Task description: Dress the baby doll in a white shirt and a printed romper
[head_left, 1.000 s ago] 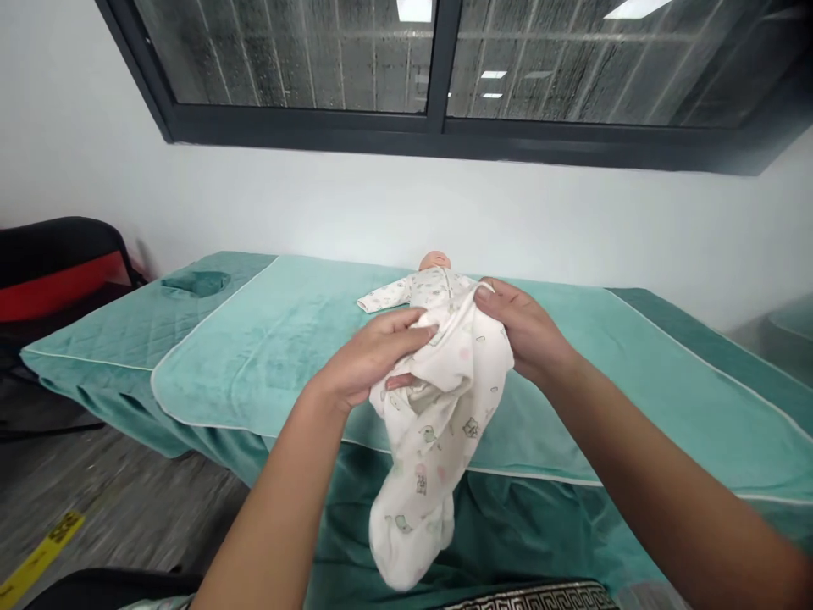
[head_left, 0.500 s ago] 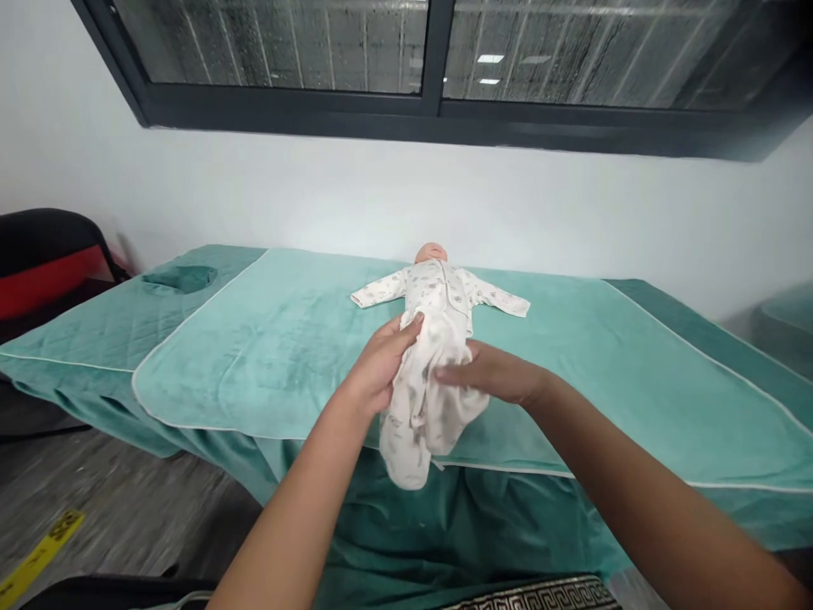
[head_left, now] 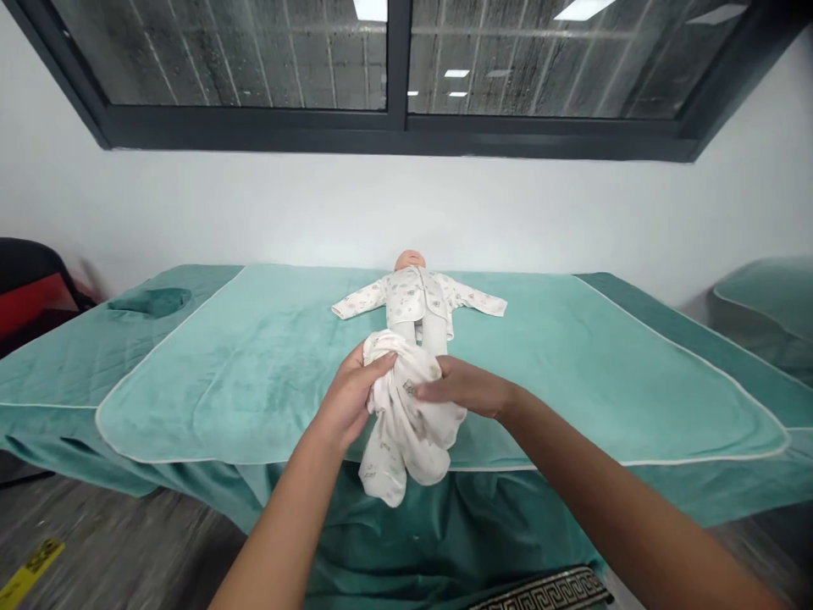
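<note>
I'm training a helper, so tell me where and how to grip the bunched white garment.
Grip the bunched white garment by its gathered end nearest the doll, left hand and right hand from either side: the folds there likely give purchase, while its two rounded ends hang loose toward the camera.

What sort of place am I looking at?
Probably a massage or infant-care training room: a long, teal, plush-covered bed with an oval opening, and a pinkish baby doll in a white printed jacket.
</note>
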{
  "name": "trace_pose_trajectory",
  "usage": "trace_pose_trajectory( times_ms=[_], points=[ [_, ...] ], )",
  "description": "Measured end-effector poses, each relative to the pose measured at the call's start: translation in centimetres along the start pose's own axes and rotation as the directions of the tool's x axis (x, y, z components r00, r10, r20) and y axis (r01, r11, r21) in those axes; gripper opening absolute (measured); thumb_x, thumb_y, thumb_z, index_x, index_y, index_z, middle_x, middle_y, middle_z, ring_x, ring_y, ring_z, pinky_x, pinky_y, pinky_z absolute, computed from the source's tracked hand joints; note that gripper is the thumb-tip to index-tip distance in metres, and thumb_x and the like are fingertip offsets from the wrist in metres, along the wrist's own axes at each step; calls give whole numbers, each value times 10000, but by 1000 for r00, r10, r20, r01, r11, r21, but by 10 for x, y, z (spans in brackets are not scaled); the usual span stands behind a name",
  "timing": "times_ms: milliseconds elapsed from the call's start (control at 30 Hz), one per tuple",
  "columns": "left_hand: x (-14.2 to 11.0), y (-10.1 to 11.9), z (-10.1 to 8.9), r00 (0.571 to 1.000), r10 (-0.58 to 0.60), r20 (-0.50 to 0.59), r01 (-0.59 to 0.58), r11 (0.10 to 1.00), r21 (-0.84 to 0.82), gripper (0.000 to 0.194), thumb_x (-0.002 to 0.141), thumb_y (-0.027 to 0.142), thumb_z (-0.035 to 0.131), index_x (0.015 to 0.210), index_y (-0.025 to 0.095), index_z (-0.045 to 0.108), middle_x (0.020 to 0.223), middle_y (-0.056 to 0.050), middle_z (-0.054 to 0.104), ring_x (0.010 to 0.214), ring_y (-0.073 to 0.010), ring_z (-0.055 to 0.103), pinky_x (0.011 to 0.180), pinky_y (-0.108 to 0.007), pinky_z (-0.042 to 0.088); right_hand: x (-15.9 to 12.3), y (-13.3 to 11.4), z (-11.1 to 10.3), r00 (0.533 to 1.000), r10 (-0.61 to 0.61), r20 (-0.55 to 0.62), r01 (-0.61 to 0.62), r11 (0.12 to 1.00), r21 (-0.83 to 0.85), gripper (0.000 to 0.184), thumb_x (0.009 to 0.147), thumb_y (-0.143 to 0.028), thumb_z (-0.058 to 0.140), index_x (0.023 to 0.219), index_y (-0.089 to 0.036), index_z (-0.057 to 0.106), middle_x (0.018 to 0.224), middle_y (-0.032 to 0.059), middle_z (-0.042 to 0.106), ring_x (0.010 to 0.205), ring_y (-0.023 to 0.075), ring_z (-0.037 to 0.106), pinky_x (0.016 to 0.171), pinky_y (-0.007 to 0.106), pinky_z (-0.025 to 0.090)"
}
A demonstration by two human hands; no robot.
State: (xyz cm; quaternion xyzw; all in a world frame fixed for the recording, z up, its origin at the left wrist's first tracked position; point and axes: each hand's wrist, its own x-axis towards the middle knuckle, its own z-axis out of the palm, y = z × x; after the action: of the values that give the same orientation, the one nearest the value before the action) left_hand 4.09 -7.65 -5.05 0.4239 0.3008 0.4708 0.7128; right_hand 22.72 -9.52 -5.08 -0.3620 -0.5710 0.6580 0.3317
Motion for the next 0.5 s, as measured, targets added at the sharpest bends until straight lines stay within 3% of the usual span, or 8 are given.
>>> trace_pose_trajectory(
  times_ms=[67, 133, 200, 300, 400, 500],
  points=[
    [-1, -3, 1, 999, -34, 5, 34, 999, 3, 465, 731, 381, 799, 1108, 141, 669, 876, -71, 750, 763, -201, 701, 665, -252, 516, -2, -2, -2, 999, -2, 36, 5, 998, -63, 396, 765, -447, 773, 1048, -174, 724, 988, 48, 739, 917, 226, 679, 827, 352, 529],
    [-3, -5, 1, 993, -97, 66, 96, 995, 22, 499, 743, 433, 783, 1120, 123, 675, 863, -90, 750, 751, -210, 701, 632, -254, 509, -2, -2, -5, 991, -83, -108, 85, 996, 10, 379, 795, -471, 740, 1031, -175, 722, 991, 51, 735, 895, 218, 676, 807, 342, 530],
    [-6, -6, 0, 970, -180, 166, 167, 982, 87, 527, 687, 422, 829, 1089, 110, 694, 864, -99, 752, 742, -220, 701, 627, -262, 511, 1, -2, -7, 953, -132, -273, 166, 981, 104, 394, 810, -508, 716, 1009, -168, 719, 939, 59, 735, 836, 206, 671, 751, 321, 532],
    [-9, -5, -2, 914, -292, 281, 239, 948, 210, 561, 548, 284, 913, 1042, 110, 712, 880, -89, 757, 773, -239, 706, 669, -281, 528, 2, 3, -7, 922, -113, -369, 197, 960, 199, 441, 813, -549, 697, 1022, -161, 712, 908, 73, 736, 805, 208, 669, 713, 314, 531],
    [-4, -7, 0, 971, -185, 152, 166, 978, 130, 534, 569, 267, 895, 1046, 128, 698, 888, -78, 758, 812, -241, 708, 709, -293, 540, -3, 13, -3, 948, -92, -304, 176, 949, 262, 475, 816, -561, 687, 1077, -164, 701, 975, 83, 737, 870, 219, 681, 786, 342, 535],
    [4, -17, 4, 998, -69, -8, 70, 997, 34, 478, 638, 322, 856, 1040, 136, 677, 877, -75, 754, 779, -224, 708, 715, -298, 548, -8, 28, 5, 997, -44, -56, 53, 982, 179, 471, 732, -457, 799, 1092, -170, 702, 997, 72, 737, 942, 232, 678, 834, 356, 531]
  ],
)
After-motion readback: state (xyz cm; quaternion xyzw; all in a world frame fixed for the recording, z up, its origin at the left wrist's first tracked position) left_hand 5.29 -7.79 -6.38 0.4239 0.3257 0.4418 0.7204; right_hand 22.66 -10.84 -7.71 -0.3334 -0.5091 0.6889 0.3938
